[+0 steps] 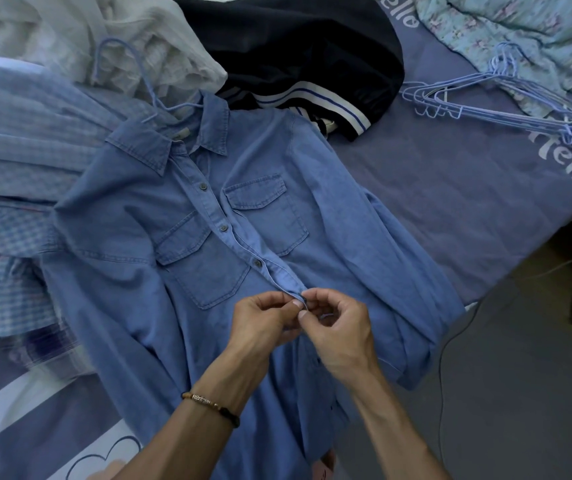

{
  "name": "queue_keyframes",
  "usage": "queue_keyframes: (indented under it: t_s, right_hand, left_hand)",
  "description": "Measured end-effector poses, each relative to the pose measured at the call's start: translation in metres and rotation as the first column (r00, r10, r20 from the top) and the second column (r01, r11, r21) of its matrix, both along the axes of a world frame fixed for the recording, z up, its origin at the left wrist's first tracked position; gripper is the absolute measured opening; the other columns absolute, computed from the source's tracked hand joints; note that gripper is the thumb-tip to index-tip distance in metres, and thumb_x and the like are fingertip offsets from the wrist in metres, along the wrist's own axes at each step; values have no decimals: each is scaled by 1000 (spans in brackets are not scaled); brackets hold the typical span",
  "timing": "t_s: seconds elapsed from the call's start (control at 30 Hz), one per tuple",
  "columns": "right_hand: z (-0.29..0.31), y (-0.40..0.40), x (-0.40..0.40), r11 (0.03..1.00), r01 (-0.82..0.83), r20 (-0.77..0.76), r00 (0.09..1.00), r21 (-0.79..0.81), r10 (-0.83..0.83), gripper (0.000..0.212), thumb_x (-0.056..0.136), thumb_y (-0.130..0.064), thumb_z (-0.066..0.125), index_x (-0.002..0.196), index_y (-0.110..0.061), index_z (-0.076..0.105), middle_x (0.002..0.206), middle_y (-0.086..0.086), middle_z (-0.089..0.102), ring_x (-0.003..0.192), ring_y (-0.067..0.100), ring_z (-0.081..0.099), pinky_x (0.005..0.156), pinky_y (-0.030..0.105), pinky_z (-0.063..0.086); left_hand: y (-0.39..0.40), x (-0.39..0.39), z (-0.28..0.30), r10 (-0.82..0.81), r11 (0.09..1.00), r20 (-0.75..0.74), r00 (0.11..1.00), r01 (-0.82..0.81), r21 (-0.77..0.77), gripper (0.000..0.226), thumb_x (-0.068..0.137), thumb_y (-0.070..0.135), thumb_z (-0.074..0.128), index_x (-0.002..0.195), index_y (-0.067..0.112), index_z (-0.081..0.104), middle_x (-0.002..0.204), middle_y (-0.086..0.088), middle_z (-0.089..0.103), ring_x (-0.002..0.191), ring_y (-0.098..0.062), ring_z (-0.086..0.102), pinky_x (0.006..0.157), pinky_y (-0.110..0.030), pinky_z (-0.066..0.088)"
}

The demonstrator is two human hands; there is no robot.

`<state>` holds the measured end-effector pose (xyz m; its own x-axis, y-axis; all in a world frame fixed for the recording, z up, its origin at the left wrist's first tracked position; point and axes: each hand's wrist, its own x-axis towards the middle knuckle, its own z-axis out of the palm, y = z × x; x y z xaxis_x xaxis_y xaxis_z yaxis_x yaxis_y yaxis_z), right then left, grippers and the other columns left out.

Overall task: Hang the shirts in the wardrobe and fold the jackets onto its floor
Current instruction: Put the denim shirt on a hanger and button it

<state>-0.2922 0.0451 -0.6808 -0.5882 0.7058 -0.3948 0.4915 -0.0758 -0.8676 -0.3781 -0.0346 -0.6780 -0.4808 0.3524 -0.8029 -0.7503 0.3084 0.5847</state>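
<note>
The denim shirt (243,216) lay flat on the bed (450,202), a hanger (128,74) in its collar. My left hand (260,323) and right hand (340,327) both pinched its placket.

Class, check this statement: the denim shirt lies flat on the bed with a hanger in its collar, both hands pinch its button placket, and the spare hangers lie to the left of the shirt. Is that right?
Not quite. The head view shows the spare hangers to the right of the denim shirt, not the left. The rest holds: a hanger sits in its collar, and the left hand and right hand pinch the placket.
</note>
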Motion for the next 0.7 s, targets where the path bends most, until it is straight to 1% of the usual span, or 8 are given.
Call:
queue_keyframes:
  t_s: [0.13,0.23,0.27,0.4,0.47,0.57,0.67,0.7]
  right_hand:
    - [-8,-4,-2,987,-28,38,999,159,22,24,81,3,68,86,-20,68,79,-5,69,69,5,65,63,12,50]
    - [-13,-6,-3,984,7,45,999,180,-16,25,84,3,64,88,-20,71,84,-3,71,72,6,66,68,19,55]
    - [-14,-8,-4,984,21,52,998,180,-31,25,85,2,64,87,-21,71,85,-3,71,73,6,67,70,22,56]
    - [-16,-13,-4,986,79,60,994,146,-89,25,87,1,63,89,-22,71,87,-3,72,78,7,69,74,25,58]
    - [-15,-11,-3,990,66,49,996,126,-73,22,87,1,63,92,-18,73,85,-7,72,78,6,69,72,20,56]
    - [-12,-7,-1,994,31,29,999,105,-34,18,88,1,64,96,-11,74,81,-15,70,76,-3,68,67,9,50]
    - [-15,-3,1,992,38,35,999,118,-42,19,88,1,64,98,-10,74,84,-13,70,80,-3,68,69,9,50]
    - [-17,-3,2,991,33,42,998,130,-39,19,88,2,64,98,-10,74,86,-12,70,81,-2,68,71,9,51]
  left_hand:
    - [-1,4,-4,-2,1000,15,1000,3,-24,6,88,3,69,82,4,71,76,-12,71,68,-14,67,59,-21,54]
    - [1,7,-6,30,999,-36,999,-30,-11,7,89,2,67,88,-4,71,86,-20,74,83,-27,74,77,-33,60]
    - [2,9,-6,37,999,-67,997,-38,-9,7,90,0,66,87,-4,71,85,-20,74,84,-29,74,78,-35,60]
    - [3,17,-4,35,998,-204,978,-46,-49,12,90,3,67,79,3,73,75,-12,75,76,-25,75,72,-32,60]
    - [3,17,-6,30,998,-205,978,-41,-49,12,91,6,67,79,4,72,77,-12,75,77,-26,75,75,-37,60]
    - [2,12,-10,-13,998,-209,978,0,-62,15,90,11,69,77,7,72,75,-13,73,76,-25,72,75,-41,61]
    - [4,5,-10,-119,992,-179,977,108,-69,14,91,9,68,78,5,72,76,-18,72,71,-20,68,72,-38,61]
    - [5,2,-11,-147,988,-149,978,137,-75,13,91,8,67,78,4,71,71,-16,71,67,-18,67,69,-34,61]
